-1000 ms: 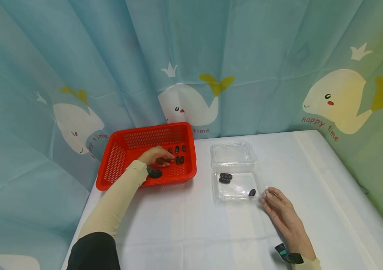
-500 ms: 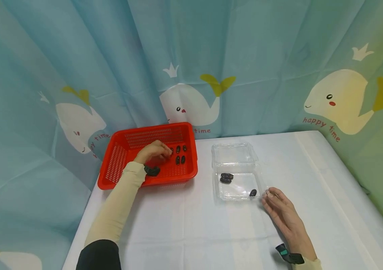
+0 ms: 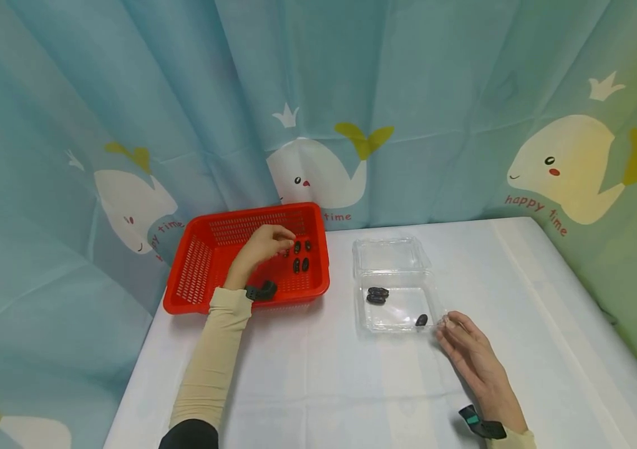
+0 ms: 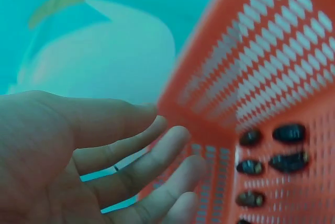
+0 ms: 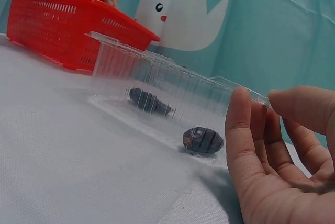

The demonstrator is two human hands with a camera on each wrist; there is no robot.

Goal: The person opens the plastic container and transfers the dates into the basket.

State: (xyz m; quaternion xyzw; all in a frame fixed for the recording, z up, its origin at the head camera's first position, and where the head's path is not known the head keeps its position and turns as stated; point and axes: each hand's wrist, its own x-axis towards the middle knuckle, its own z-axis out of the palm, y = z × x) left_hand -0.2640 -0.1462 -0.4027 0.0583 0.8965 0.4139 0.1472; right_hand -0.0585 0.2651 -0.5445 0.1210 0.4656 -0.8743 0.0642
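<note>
My left hand [image 3: 263, 244] hovers over the back right part of a red plastic basket [image 3: 197, 274]. In the left wrist view its fingers [image 4: 180, 137] are spread and loosely bent, with nothing seen between them. Several dark dates [image 4: 288, 162] lie on the basket floor just right of the fingertips, in rough rows. My right hand [image 3: 474, 355] pinches the near right corner of a clear clamshell box [image 3: 399, 312] between thumb and index finger. A lone date [image 3: 422, 320] lies in that corner, and a small group of dates [image 3: 377, 295] lies at the box's left side.
The box's clear lid [image 3: 390, 255] is folded back toward the curtain [image 3: 436, 112]. White cloth [image 3: 324, 374] covers the table between the basket and the box and in front of them. The curtain hangs close behind the basket.
My left hand has moved from the basket's middle toward its back, rising a little, and the forearm has swung right. My right hand stays on the box corner.
</note>
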